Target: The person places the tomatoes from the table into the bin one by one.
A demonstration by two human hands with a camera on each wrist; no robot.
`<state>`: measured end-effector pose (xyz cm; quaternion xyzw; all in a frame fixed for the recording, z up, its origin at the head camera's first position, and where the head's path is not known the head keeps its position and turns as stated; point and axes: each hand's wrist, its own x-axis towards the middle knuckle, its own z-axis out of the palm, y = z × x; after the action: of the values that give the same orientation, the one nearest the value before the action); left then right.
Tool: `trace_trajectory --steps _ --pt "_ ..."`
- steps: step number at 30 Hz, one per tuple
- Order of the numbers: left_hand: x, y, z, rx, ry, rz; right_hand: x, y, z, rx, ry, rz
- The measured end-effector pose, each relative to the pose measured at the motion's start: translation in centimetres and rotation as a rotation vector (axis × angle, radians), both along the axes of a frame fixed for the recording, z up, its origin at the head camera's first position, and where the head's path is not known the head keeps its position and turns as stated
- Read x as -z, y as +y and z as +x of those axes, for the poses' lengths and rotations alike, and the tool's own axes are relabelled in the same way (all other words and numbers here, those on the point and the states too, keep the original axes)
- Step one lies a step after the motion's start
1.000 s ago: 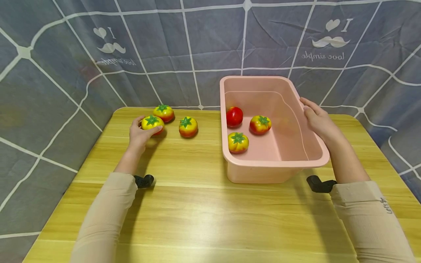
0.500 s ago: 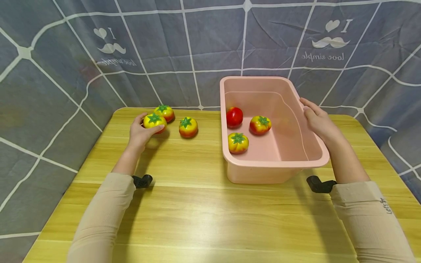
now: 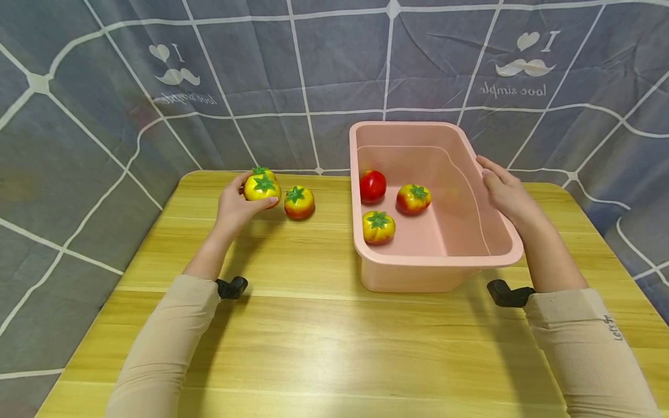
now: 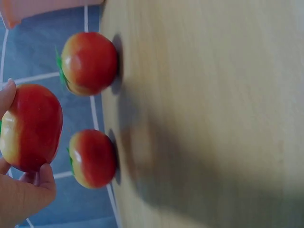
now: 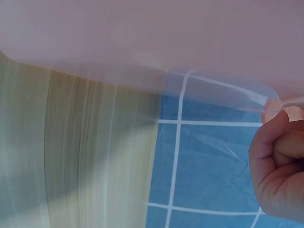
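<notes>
A: In the left hand (image 3: 234,208), what exactly?

B: One toy tomato (image 3: 263,190), yellow on top and red lower down. Firmly grasped, with the thumb (image 3: 264,204) along the near side and the other fingers (image 4: 46,179) round the left side. Lifted clear of the worktop (image 3: 313,337), green leaf upward.

A: And in the right hand (image 3: 506,193)?

B: Clasped there, the right rim of a pink bin (image 3: 405,274).

A: Inside the bin?

B: Three more of the same kind. Toward the back, near the left wall, a red tomato (image 3: 373,186). In the front left corner, a mostly yellow tomato (image 3: 378,228). More to the middle, a yellow-and-red tomato (image 3: 413,200).

A: Around the lifted one?

B: Just behind, a rear tomato (image 4: 93,159), mostly covered in the head view but well visible from the left wrist, with a gap between. Just to the right, a neighbouring tomato (image 3: 299,203), resting on the worktop.

A: Between the lifted one and the bin?

B: First that neighbouring tomato, then the bin's left wall. Hanging behind everything, a grey-blue cloth (image 3: 340,64) with white lines and mirrored lettering.
</notes>
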<state>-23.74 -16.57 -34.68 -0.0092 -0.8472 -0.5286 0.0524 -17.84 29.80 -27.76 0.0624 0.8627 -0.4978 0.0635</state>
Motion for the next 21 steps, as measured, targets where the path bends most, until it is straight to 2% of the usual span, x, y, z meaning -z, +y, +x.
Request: trace_trajectory --steps 8,13,21 --pt "-0.6 1.5 0.2 0.070 0.056 -0.046 0.0 0.0 0.0 0.008 -0.012 -0.023" --pt "-1.1 2.3 0.4 0.092 0.063 -0.060 0.1 0.0 0.0 0.008 -0.015 -0.025" --pt "-2.7 3.9 1.1 0.122 0.069 -0.061 0.1 0.1 0.0 0.004 -0.018 -0.042"
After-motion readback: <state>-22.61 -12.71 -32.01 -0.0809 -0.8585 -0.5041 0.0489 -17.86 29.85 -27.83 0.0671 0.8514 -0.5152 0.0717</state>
